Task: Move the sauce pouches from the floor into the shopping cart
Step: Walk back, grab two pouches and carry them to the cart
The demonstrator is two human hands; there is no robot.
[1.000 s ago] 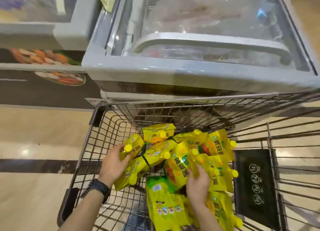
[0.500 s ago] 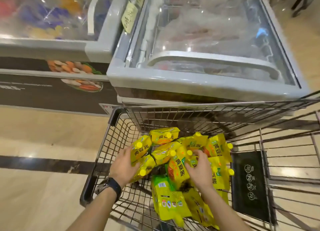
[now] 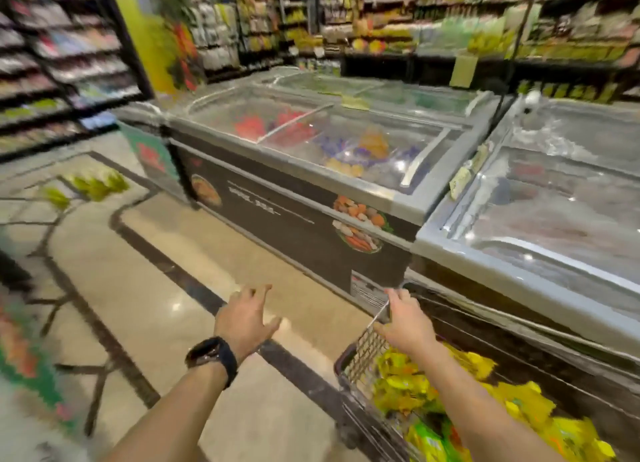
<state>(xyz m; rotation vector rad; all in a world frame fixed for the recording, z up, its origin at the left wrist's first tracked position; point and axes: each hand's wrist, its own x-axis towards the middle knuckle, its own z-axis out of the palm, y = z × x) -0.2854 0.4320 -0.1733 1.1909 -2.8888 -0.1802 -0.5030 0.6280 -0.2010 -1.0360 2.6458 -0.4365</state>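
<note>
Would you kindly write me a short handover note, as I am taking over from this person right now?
Left hand: open and empty, over the floor beside the cart.
Right hand: open and empty, at the front corner of the shopping cart; whether it touches the rim is unclear.
Done: a heap of yellow sauce pouches lies in the cart, which stands beside the freezer.
Left to do: the floor pouches, blurred yellow shapes far to the left, wait to be fetched; their number cannot be told.

Pouches (image 3: 408, 385) in cart (image 3: 367, 347) btm right, freezers (image 3: 294, 226) behind, loose pouches (image 3: 93, 184) far left.
</note>
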